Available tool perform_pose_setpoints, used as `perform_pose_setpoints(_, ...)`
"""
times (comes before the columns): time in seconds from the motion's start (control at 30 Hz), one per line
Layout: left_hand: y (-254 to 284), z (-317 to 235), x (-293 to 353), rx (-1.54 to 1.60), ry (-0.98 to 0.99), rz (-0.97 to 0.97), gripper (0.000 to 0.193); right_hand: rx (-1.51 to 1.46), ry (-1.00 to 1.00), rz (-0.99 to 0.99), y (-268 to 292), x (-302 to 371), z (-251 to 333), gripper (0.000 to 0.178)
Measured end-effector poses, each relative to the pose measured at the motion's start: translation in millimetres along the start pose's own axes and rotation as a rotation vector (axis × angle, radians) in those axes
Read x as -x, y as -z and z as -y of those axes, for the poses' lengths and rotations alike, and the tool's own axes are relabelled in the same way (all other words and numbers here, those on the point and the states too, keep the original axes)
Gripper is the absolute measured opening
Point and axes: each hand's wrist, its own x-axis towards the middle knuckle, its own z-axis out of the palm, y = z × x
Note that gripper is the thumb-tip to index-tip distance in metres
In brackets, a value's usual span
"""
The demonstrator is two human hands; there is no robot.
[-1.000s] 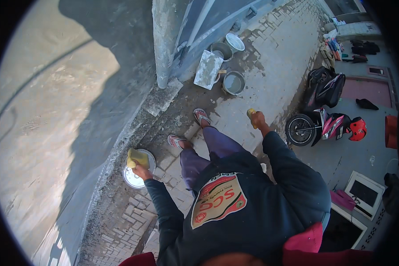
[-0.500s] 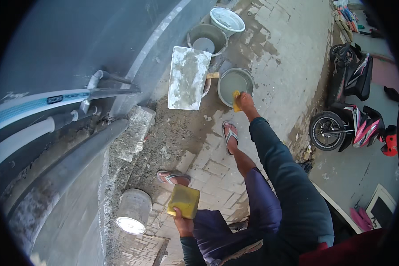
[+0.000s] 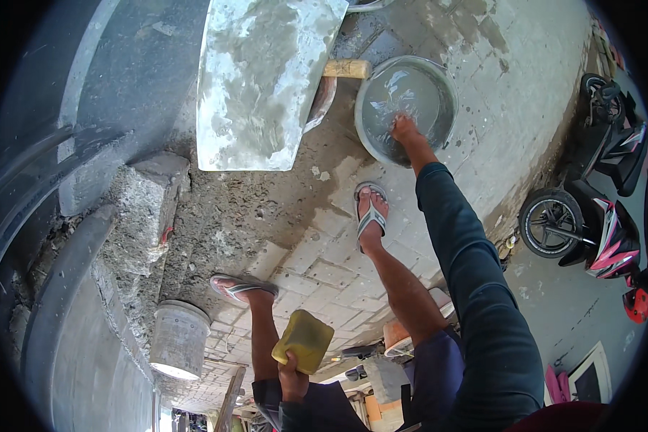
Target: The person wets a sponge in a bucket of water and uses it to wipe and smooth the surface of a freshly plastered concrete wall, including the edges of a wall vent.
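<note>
My left hand (image 3: 292,378) grips a yellow block (image 3: 304,341) with rounded corners and a dark smudged face, held above my left knee. My right hand (image 3: 405,129) dips into a bucket (image 3: 450,108) of grey water, its fingers closed and partly lost in the splash. The yellow sponge that this hand held in the earlier frame is hidden under the water. Left of the bucket lies a large rectangular board (image 3: 255,93) smeared with wet grey cement. A wooden handle (image 3: 348,68) juts from beside it toward the bucket.
A cement-stained white bucket (image 3: 180,338) lies near my left foot. Broken concrete (image 3: 147,209) and a grey pipe (image 3: 61,288) run along the wall at left. Motorbikes (image 3: 583,223) stand at right. My sandalled feet rest on brick paving (image 3: 317,281).
My right hand has gone down into the bucket with the yellow sponge, splashing the water. The yellow block in my left hand has tilted. My view has moved closer to the board and bucket.
</note>
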Motion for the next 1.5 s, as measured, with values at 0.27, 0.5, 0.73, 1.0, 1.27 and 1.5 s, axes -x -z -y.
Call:
perform_pose_setpoints(0.27, 2, -13, 6, 0.063, 0.023, 0.017, 0.051, -0.430, 0.027, -0.047, 44, 28, 29, 0.055)
perform_pose_setpoints(0.5, -27, -1, -8, 0.084, 0.073, 0.167, 0.058, -0.890, -0.048, -0.272, -3, -39, -71, 0.049)
perform_pose_setpoints(0.73, 17, -20, 18, 0.078, -0.031, 0.055, 0.054, -1.026, -0.231, 0.173, 68, 60, 61, 0.033)
perform_pose_setpoints(1.0, -3, -37, 71, 0.173, -0.071, 0.124, 0.054, -1.948, -0.037, 0.013, 104, 144, 6, 0.047)
perform_pose_setpoints(1.27, -1, -49, 124, 0.272, -0.133, 0.171, 0.055, -2.055, -0.198, 0.000, 162, 168, -21, 0.040)
perform_pose_setpoints(1.5, 20, -44, 183, 0.375, -0.208, 0.205, 0.055, -1.823, -0.399, -0.303, 254, 245, 21, 0.017)
